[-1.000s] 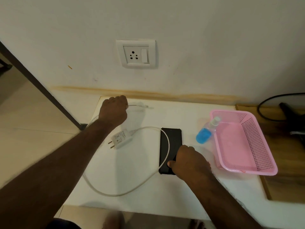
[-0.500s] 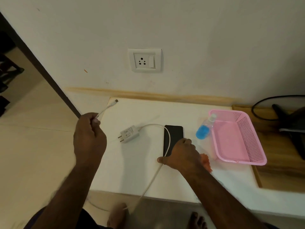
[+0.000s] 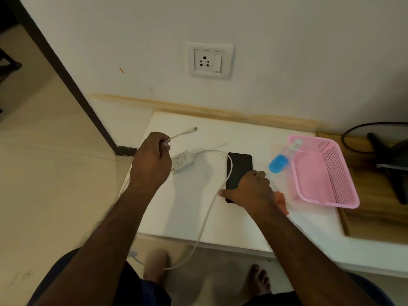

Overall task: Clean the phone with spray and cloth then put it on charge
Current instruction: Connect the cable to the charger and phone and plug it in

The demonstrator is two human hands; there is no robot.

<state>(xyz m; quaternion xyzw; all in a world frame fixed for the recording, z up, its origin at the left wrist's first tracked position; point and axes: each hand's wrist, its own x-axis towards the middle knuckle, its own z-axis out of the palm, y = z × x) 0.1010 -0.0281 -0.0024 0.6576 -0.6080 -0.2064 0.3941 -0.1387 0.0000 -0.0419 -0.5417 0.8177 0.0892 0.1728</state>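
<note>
Head: phone (image 3: pixel 239 167) under right hand (image 3: pixel 251 192) (flat).

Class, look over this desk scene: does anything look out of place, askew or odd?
Yes. The spray bottle lies tipped against the pink basket rather than upright, and the white cable runs across the phone and hangs off the table edge.

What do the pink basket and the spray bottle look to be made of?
The pink basket: apparently moulded plastic with a slight sheen, judging by its uniform pink colour and regular rows of small holes in the walls. The spray bottle: probably clear plastic, though glass cannot be ruled out; blue liquid shows through its wall.
</note>
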